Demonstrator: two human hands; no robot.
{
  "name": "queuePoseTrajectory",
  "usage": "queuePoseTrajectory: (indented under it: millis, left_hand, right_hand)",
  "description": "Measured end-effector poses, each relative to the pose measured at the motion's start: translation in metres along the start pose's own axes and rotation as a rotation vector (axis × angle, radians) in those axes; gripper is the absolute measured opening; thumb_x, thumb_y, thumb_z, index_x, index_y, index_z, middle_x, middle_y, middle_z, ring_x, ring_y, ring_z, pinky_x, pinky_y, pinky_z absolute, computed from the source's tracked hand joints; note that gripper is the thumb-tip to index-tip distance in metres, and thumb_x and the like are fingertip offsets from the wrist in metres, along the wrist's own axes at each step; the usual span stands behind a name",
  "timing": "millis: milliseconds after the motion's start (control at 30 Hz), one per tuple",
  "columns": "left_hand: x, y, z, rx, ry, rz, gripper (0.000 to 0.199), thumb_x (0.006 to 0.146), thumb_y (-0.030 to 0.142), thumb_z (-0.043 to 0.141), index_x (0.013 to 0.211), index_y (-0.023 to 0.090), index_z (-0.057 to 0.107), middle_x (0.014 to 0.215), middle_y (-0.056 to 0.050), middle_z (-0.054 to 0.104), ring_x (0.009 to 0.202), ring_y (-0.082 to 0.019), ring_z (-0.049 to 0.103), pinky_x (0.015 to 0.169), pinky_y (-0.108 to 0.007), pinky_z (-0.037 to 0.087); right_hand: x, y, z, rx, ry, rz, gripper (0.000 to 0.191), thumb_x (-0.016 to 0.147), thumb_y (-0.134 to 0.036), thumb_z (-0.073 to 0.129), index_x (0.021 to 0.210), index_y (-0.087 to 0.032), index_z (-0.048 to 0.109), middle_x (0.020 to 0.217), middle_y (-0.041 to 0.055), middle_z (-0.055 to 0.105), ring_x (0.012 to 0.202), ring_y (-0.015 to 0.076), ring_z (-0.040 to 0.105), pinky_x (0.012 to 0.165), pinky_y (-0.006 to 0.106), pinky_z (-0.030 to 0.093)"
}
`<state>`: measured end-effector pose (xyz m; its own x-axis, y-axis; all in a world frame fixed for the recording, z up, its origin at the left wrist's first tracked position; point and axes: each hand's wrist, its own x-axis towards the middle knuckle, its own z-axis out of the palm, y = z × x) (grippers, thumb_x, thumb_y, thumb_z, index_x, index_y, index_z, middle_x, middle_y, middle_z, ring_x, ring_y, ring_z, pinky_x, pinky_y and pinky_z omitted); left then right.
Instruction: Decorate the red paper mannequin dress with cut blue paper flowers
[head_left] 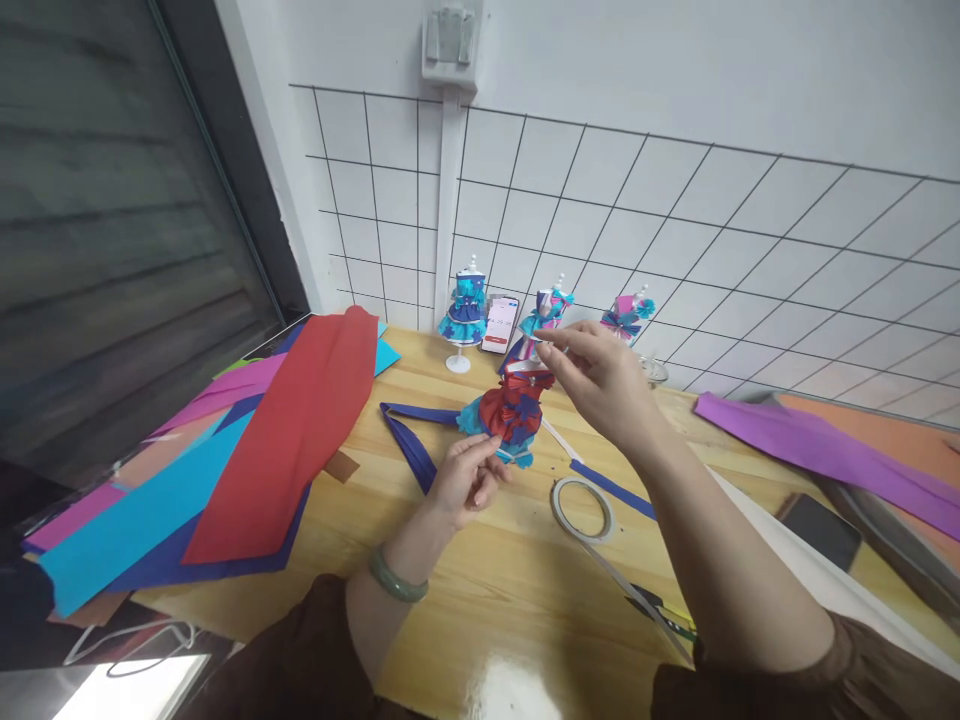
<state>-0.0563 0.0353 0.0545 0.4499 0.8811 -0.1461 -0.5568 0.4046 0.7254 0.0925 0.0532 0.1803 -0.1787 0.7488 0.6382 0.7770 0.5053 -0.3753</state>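
Note:
A small dress form in a red and blue crepe-paper dress (pixel 514 410) with a light-blue ruffled hem stands on the wooden table in front of me. My left hand (pixel 466 478), a green bangle on its wrist, is closed in a pinch at the front of the skirt. Above the bodice, my right hand (pixel 596 380) has thumb and forefinger drawn together beside the top of the form. What those fingertips hold, if anything, is hidden. A dark-blue paper strip (pixel 409 450) lies left of the dress, and another blue strip (pixel 615 488) to its right.
Three dressed forms stand behind: a blue one (pixel 463 315), a pink-and-blue one (pixel 551 305) and another (pixel 626 315). A phone (pixel 499 325) leans there. A tape roll (pixel 556 512) and cutter (pixel 667 612) lie right. Paper sheets (pixel 300 420) pile up left; purple paper (pixel 825 455) lies right.

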Motion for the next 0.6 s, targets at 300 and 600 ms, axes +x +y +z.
queuePoseTrajectory:
  millis: [300, 600]
  left_hand:
    - [-0.001, 0.004, 0.001, 0.064, 0.067, 0.023, 0.029, 0.066, 0.038, 0.064, 0.064, 0.016, 0.045, 0.049, 0.0, 0.06, 0.021, -0.003, 0.031, 0.025, -0.016, 0.01]
    - [0.001, 0.008, -0.002, 0.107, 0.199, 0.141, 0.043, 0.07, 0.044, 0.059, 0.098, 0.011, 0.058, 0.051, 0.001, 0.06, 0.024, -0.003, 0.034, 0.027, -0.017, 0.013]
  right_hand:
    - [0.012, 0.011, -0.003, -0.039, -0.1, -0.056, 0.019, 0.084, -0.028, 0.052, 0.083, -0.019, 0.069, 0.074, 0.0034, 0.058, 0.066, 0.0147, 0.053, 0.057, 0.027, 0.039]
    - [0.022, 0.04, -0.022, -0.053, -0.112, 0.112, 0.023, 0.081, -0.037, 0.054, 0.08, -0.018, 0.067, 0.064, 0.0012, 0.06, 0.055, 0.0127, 0.05, 0.05, 0.026, 0.035]
